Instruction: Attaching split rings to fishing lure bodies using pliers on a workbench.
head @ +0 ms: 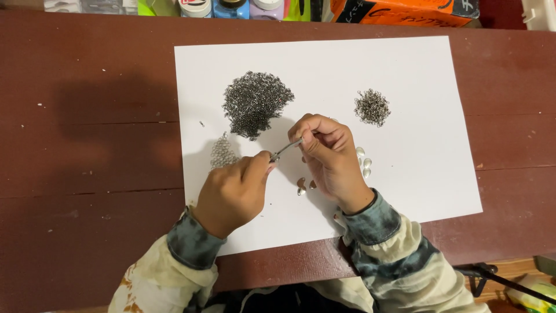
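My left hand (pixel 234 191) grips a thin metal tool (pixel 285 150) whose tip reaches toward my right hand (pixel 327 155). My right hand's fingers are pinched together at the tool's tip; what they hold is too small to make out. Both hands hover over a white sheet of paper (pixel 417 145). A large heap of small dark metal rings (pixel 255 103) lies just beyond my hands. A small patch of linked silvery rings (pixel 222 152) sits left of my left hand. A few pale shell-like beads (pixel 364 164) lie by my right hand, and others (pixel 302 186) between my wrists.
A smaller heap of metal rings (pixel 372 107) lies at the sheet's right. The paper rests on a dark red-brown wooden table (pixel 87 145). Paint jars (pixel 231 8) and an orange box (pixel 405 11) line the far edge. A black strap (pixel 492 275) hangs at the near right.
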